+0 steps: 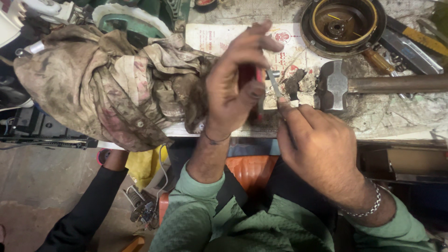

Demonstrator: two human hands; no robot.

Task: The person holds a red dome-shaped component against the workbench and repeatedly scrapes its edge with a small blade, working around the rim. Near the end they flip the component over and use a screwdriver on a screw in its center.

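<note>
Left hand [235, 84] grips red pliers [258, 77] clamping a metal strip [274, 84], slanting down-right.

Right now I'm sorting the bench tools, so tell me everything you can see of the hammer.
The hammer lies flat on the worn, dirty bench top, right of both hands. Its head is a blocky grey metal piece, dull and scuffed, next to crumbled debris on a printed paper. The handle, a brownish rod that looks rusty or grimy, runs right and out of view. Neither hand touches it; the right hand is nearest.
</note>
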